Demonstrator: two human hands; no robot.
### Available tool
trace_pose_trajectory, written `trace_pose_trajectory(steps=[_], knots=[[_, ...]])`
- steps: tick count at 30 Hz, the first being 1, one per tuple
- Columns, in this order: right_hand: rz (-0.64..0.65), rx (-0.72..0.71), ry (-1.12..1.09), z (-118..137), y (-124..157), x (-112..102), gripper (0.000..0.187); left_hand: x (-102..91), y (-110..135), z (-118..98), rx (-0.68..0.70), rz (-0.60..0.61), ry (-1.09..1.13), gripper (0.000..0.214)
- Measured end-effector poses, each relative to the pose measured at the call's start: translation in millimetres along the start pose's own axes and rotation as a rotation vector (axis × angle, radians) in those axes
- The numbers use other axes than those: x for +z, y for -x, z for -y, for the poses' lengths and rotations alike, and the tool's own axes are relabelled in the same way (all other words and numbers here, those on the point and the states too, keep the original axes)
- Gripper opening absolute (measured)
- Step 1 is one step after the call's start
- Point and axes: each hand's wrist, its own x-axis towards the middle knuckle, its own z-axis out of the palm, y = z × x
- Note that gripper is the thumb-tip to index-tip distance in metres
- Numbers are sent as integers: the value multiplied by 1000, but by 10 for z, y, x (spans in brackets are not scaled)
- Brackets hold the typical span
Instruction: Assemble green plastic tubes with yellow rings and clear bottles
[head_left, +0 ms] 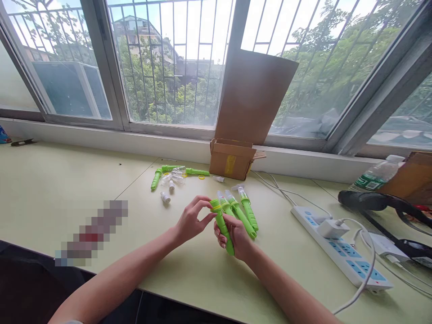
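My right hand (236, 237) is wrapped round a green plastic handle (223, 227) held upright over the pale green table (67, 193). My left hand (192, 220) pinches the top of that handle, fingers curled at its yellow-ringed end. Just behind the hands lie three assembled green handles with clear caps (241, 208), side by side. Farther back left are more loose green handles (168, 171), small clear caps (170, 182) and a yellow ring (201, 177).
A small open cardboard box (231, 159) stands by the window sill, a cardboard sheet (254, 96) leaning behind it. A white power strip (340, 252) with cables lies at the right, beside a water bottle (376, 173) and black headphones (381, 202).
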Motion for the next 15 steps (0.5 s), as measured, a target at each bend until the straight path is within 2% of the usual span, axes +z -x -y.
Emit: trace_pose_trajectory(steps=[7,12,15], knots=[[-11,-65,22,-7,-30,-6,26,4,-15,-44,-113,-23,46,12],[-4,-113,48,-16,-44,-17,22,7,-45,-78,-409,-31,326,18],[-12,-110,54,-17,-53,-27,29,-5,-73,-56,-555,-53,494,22]])
